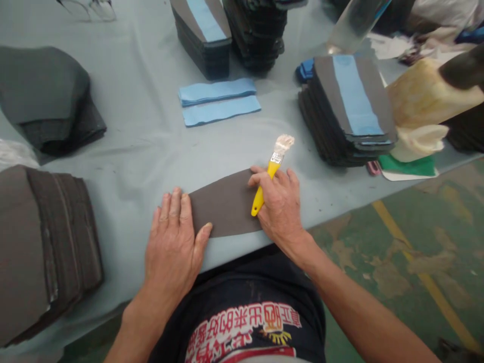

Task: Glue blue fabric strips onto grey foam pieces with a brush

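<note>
Head view, two hands (174, 242) (282, 204), one brush (273, 169) (yellow-handled), one dark panel (227, 204)

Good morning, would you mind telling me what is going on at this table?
A person has a dark gray panel lying before them on the table. Their left hand is spread flat over its left end. The right hand has a yellow-handled brush in its grip, bristles pointing away, with fingers at the panel's other end. Light blue strips lie beyond the panel.

Eyeglasses (91, 6) at far left, yellow line (427, 279) across green floor (363, 247)
</note>
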A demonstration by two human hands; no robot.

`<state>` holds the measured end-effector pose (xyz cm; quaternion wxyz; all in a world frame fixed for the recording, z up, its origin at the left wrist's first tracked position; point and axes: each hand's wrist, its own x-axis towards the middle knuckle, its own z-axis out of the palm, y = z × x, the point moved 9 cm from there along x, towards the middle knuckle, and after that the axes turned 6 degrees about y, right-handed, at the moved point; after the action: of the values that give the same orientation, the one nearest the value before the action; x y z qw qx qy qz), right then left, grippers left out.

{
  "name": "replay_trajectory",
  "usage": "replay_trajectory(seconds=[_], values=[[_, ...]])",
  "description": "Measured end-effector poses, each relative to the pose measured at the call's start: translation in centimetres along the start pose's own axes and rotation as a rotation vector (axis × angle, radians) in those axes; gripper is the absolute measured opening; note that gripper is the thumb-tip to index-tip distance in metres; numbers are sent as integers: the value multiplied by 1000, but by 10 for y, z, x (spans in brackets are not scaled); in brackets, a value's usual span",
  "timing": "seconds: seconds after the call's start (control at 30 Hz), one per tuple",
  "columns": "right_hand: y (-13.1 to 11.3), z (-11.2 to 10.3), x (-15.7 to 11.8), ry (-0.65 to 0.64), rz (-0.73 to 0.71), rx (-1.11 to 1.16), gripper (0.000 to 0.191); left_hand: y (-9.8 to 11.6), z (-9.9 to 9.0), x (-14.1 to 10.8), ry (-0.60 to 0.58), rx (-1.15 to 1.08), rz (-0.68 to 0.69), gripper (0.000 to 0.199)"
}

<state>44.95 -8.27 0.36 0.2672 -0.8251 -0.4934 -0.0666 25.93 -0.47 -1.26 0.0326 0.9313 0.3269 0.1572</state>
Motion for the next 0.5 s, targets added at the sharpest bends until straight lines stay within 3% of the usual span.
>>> replay_trajectory(seconds=[0.23,0.37,0.5], values=[[6,-4,0,32,-19,88,33,4,-9,-4,51,16,6,71],[13,-9,-2,28,-106,79,24,5,-8,-3,80,-2,-36,68],[18,-28,0,88,-98,72,15,5,-7,-5,92,-56,-62,68]])
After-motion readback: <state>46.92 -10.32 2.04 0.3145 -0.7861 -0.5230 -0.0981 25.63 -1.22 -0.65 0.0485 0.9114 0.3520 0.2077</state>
